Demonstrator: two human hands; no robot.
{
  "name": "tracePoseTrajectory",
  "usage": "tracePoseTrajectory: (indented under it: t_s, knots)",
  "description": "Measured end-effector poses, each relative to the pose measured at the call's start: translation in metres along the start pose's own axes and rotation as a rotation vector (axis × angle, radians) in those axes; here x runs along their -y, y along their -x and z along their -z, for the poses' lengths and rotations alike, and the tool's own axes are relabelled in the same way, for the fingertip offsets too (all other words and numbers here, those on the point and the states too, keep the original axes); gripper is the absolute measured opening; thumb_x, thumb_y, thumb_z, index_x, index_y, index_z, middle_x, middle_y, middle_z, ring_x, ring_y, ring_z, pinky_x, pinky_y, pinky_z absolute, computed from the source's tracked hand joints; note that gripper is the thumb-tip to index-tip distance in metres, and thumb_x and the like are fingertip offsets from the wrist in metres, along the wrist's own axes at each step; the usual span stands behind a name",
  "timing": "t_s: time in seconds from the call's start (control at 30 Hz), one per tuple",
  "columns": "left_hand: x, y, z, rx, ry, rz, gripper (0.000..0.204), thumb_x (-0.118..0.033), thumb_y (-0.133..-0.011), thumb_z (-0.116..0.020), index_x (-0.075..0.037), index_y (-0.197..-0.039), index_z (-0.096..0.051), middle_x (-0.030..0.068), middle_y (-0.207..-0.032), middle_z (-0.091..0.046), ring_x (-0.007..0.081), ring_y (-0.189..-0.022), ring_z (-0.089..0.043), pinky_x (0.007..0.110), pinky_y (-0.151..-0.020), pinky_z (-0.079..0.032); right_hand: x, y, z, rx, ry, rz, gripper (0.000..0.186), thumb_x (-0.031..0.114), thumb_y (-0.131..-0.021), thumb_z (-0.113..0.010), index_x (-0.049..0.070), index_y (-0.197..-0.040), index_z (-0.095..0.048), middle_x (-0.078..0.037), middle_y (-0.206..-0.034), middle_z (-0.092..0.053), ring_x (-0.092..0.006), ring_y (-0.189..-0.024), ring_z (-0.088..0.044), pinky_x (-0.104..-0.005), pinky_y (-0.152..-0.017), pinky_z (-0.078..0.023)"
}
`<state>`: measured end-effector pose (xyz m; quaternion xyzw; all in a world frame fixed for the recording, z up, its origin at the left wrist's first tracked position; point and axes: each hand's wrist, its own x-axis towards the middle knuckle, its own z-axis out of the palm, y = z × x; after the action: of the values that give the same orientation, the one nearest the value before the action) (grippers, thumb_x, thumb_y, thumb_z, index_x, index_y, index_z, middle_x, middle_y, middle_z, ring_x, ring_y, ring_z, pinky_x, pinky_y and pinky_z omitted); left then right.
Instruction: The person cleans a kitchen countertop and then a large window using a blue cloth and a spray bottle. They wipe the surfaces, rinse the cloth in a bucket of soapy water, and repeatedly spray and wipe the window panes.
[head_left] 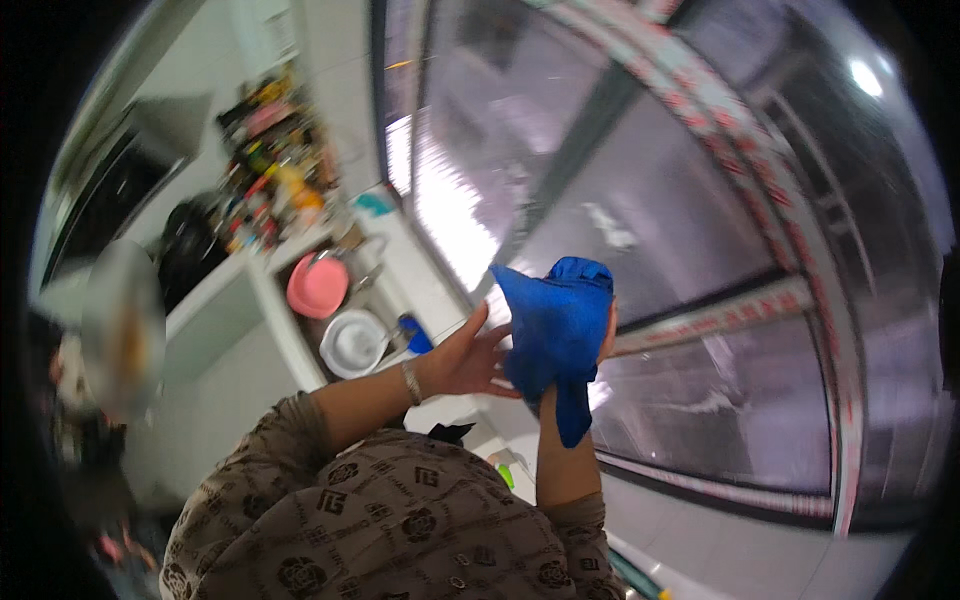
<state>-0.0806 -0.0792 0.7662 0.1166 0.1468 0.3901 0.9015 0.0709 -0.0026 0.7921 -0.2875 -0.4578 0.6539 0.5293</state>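
Observation:
A blue cloth (555, 325) hangs draped over my right hand (609, 332), with one end trailing down past the wrist. Only the edge of that hand shows at the cloth's right side; the cloth hides most of its fingers, which appear to hold it. Just left of the cloth is my left hand (470, 358), its fingers spread and its thumb raised. Those fingertips come close to the cloth's left edge; whether they touch it I cannot tell. A bracelet (411, 383) circles my left wrist.
Large framed glass panes (690, 190) rise ahead and to the right. At left, a sink holds a pink basin (318, 287) and a white basin (353, 343). Another blue item (415, 335) lies at the sink's edge. Many bottles and jars (275, 180) crowd the counter beyond.

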Motion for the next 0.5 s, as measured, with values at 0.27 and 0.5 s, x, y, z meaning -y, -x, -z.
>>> tracePoseTrajectory:
  t_s: [0.27,0.5]
  knots:
    - [0.027,0.064,0.062,-0.464,0.177,-0.481,0.075,-0.054,-0.078,-0.054,-0.012,-0.135,-0.028,0.0103,-0.136,-0.035,0.0281,-0.123,-0.037,0.049,-0.101,-0.027,-0.094,-0.008,-0.042,0.18,-0.422,-0.577,0.045,0.038,-0.087,-0.043,0.002,-0.112,-0.049,-0.015,-0.105,-0.056,-0.0275,-0.095,-0.055,-0.0414,-0.086,-0.045]
    - [0.026,0.121,0.168,-0.734,0.368,-0.796,0.059,-0.033,-0.079,-0.057,-0.005,-0.127,-0.036,0.0117,-0.127,-0.044,0.0273,-0.119,-0.039,0.045,-0.103,-0.026,-0.206,-0.009,-0.026,0.09,-0.319,-0.609,0.02,0.019,-0.09,-0.045,0.005,-0.103,-0.049,-0.008,-0.1,-0.055,-0.0218,-0.096,-0.052,-0.0394,-0.086,-0.04]
